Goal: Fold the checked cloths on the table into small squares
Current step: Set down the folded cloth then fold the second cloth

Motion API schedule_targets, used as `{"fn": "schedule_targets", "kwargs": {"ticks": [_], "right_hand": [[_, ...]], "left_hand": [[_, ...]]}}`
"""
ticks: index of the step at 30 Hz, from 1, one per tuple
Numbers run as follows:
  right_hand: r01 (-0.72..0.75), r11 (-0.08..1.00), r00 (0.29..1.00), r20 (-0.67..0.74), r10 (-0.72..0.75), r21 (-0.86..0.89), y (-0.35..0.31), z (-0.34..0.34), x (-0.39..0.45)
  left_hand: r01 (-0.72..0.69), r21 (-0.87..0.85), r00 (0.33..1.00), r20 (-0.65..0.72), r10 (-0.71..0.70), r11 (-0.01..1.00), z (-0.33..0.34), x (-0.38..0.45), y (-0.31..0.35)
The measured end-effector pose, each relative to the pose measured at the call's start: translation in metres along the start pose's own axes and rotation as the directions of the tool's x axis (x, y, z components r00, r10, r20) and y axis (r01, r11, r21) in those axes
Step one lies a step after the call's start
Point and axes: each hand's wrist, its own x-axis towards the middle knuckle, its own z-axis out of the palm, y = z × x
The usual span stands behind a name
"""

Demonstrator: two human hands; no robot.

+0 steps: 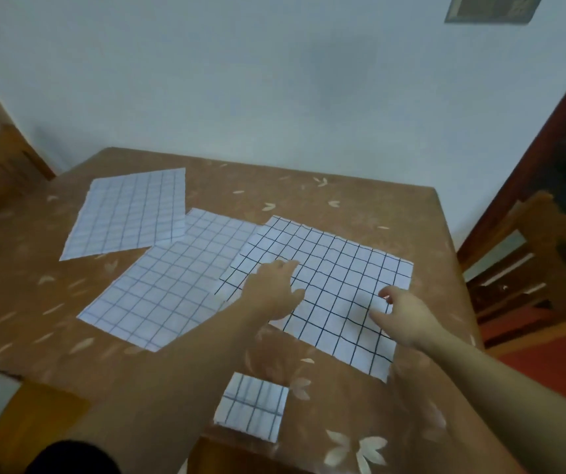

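Brown flowered worktop (309, 200), left hand (273, 292) with loosely bent fingers resting on dark-checked cloth (336, 268) at 3 o'clock, right hand (403, 314) spread above it, two pale cloths (158, 289) at 10 o'clock, folded square (252, 407) at 6 o'clock, no readable writing

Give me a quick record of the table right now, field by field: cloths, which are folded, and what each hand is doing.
surface: table with a brown leaf-print cover
flat cloths: three, namely far cloth, middle cloth, dark-lined cloth
overlap: dark-lined cloth lies over the middle cloth's right edge
folded: one small square at the near edge
left hand: on the dark-lined cloth, fingers relaxed
right hand: over the same cloth, fingers slightly curled; grip unclear
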Motion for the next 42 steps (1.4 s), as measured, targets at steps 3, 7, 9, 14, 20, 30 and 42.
{"fn": "schedule_targets", "kwargs": {"ticks": [3,7,9,14,20,30,42], "right_hand": [[0.013,1.000,0.997,0.077,-0.012,-0.009,0.021,0.017,0.049],[0.047,0.994,0.990,0.134,-0.034,-0.101,0.050,0.045,0.100],[0.051,0.987,0.992,0.118,-0.033,-0.151,0.061,0.056,0.118],[0.098,0.965,0.994,0.070,-0.084,-0.242,0.057,0.078,0.145],[0.242,0.914,0.953,-0.099,-0.287,-0.326,0.057,0.113,0.143],[0.267,0.959,0.942,-0.185,-0.280,-0.091,0.055,0.109,0.140],[0.310,0.897,0.946,-0.194,-0.259,0.315,-0.008,0.006,0.059]], "left_hand": [[0.085,0.037,0.993,0.078,-0.088,0.996,0.036,0.029,0.001],[0.234,0.077,0.952,0.182,-0.244,0.969,0.088,0.056,-0.005],[0.312,0.081,0.911,0.257,-0.322,0.947,0.107,0.064,-0.010],[0.347,0.074,0.908,0.223,-0.355,0.935,0.141,0.072,-0.013],[0.311,0.021,0.947,0.084,-0.311,0.950,0.163,0.072,-0.012],[0.162,-0.318,0.937,-0.246,-0.246,0.934,0.154,0.068,0.006],[-0.058,-0.378,0.956,-0.286,-0.058,0.924,0.024,0.003,0.007]]}}
